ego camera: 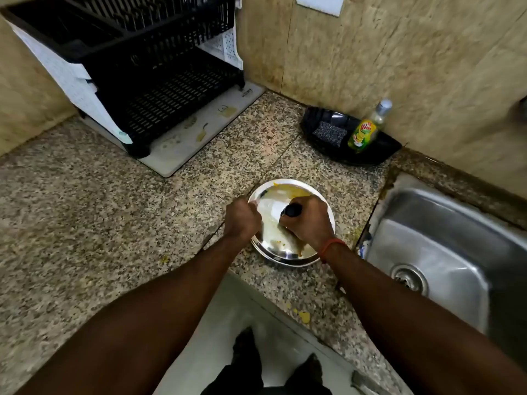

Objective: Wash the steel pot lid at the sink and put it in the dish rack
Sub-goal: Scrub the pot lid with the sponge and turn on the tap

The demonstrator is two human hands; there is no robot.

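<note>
The steel pot lid (281, 248) lies on the granite counter, left of the sink (445, 246), smeared with yellow food residue. My right hand (309, 222) is closed around the lid's black knob (291, 210) at its middle. At the lid's left rim my left hand (242, 220) has its fingers curled on the edge. The black and white two-tier dish rack (148, 81) stands at the back left on a drying mat.
A black tray (379, 149) by the wall holds a scrub pad (329, 134) and a yellow-green dish soap bottle (366, 129). The sink drain (409, 279) is bare. Yellow food crumbs (303, 316) lie near the counter's front edge.
</note>
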